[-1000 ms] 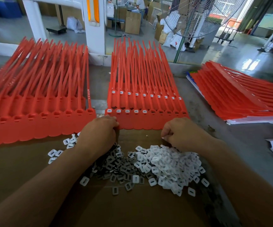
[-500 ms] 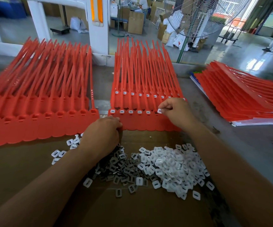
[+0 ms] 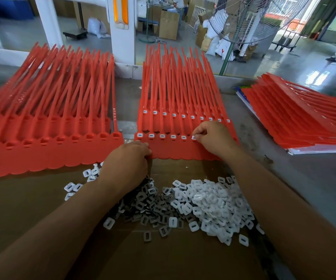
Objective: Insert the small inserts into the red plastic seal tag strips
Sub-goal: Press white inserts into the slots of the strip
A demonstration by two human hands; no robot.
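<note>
A stack of red seal tag strips (image 3: pixel 175 146) lies straight ahead, its near row carrying several white inserts in the sockets. My right hand (image 3: pixel 213 138) pinches a white insert (image 3: pixel 193 137) at a socket in that row. My left hand (image 3: pixel 128 162) rests curled at the strip's near left edge, its fingertips on the red plastic; I cannot tell what it holds. A heap of loose white inserts (image 3: pixel 209 207) and dark grey inserts (image 3: pixel 149 205) lies on the brown cardboard (image 3: pixel 163 255) between my forearms.
A second batch of red strips (image 3: pixel 48 138) with bare sockets lies at the left. A third red stack (image 3: pixel 296 122) sits on papers at the right. A standing fan (image 3: pixel 241 21) and a white post (image 3: pixel 120 29) rise behind the grey table.
My right hand left the insert heap, carried a white insert up to the near row of sockets and now holds it there. My left hand stayed at the strip's edge.
</note>
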